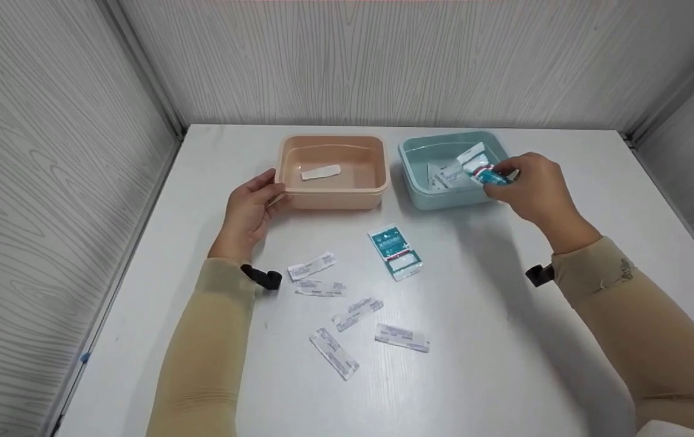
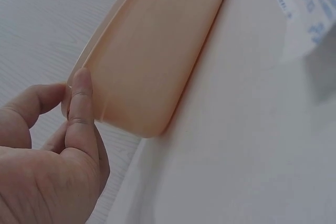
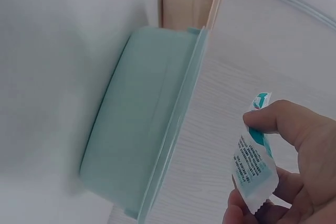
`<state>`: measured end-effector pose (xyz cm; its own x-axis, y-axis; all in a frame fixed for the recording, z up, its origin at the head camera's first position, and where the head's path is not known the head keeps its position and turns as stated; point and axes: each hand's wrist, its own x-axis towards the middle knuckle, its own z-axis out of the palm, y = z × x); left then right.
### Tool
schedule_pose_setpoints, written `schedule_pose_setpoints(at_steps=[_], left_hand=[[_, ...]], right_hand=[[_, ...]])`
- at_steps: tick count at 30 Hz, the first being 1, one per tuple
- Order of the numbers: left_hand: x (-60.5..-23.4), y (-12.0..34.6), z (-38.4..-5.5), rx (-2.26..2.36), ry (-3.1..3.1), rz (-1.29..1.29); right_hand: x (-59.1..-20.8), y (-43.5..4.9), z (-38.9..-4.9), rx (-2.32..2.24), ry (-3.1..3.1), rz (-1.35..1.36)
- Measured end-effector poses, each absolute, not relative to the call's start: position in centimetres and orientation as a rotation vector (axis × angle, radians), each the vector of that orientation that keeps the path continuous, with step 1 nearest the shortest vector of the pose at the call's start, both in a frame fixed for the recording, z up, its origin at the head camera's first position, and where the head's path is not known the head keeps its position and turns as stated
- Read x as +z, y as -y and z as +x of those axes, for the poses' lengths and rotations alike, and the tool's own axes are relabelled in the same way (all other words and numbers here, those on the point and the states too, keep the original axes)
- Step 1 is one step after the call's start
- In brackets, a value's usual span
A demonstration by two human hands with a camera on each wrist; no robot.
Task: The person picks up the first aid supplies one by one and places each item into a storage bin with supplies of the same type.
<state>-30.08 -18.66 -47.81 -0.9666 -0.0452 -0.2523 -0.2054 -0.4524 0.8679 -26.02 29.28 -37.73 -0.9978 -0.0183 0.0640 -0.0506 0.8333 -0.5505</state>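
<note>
My left hand [image 1: 251,206] grips the left front corner of a peach plastic box [image 1: 334,200], thumb and fingers at its rim. A white wrapped strip [image 1: 321,172] lies in that box. To its right stands a light blue plastic box [image 1: 444,200] with white printed packets [image 1: 447,177] inside. Over its right side my right hand [image 1: 535,185] pinches a teal and white packet [image 3: 254,166] between thumb and fingers. Another teal and white packet [image 1: 395,252] lies flat on the table in front of the boxes.
Several white printed strips, like wrapped adhesive bandages, lie scattered nearer me, among them one strip [image 1: 334,354] at the front and one strip [image 1: 402,338] to its right. The white table [image 1: 474,388] meets a grey wood-grain panel [image 1: 383,67] behind the boxes.
</note>
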Motion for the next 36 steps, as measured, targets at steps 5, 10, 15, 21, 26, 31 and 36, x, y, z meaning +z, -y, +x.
schedule_pose_setpoints(at_steps=[5, 10, 15, 21, 26, 31, 36], left_hand=[[-48.0, 18.6, -29.8, 2.572, -1.594, -0.355], [-48.1, 19.1, -29.3, 2.567, -1.599, -0.374], [-48.2, 19.2, -29.0, 2.580, -1.572, -0.366], [-48.2, 19.1, -28.6, 2.576, -1.580, -0.364], [-48.1, 19.3, -28.5, 2.574, -1.582, -0.357], [-48.1, 19.6, -28.7, 2.561, -1.619, -0.360], [-48.2, 19.9, -29.0, 2.575, -1.610, -0.370]], right_hand=[[-38.0, -30.0, -27.9, 0.900, 2.964, -0.046], [-38.6, -29.9, -30.2, 0.959, 2.972, -0.153], [-39.2, -29.7, -31.5, 0.993, 2.982, -0.224], [-39.5, -29.7, -31.8, 1.024, 3.015, -0.265], [-39.5, -29.7, -31.9, 1.020, 3.025, -0.294], [-39.4, -29.4, -31.6, 1.031, 2.983, -0.264], [-39.5, -28.9, -31.1, 1.061, 2.958, -0.211]])
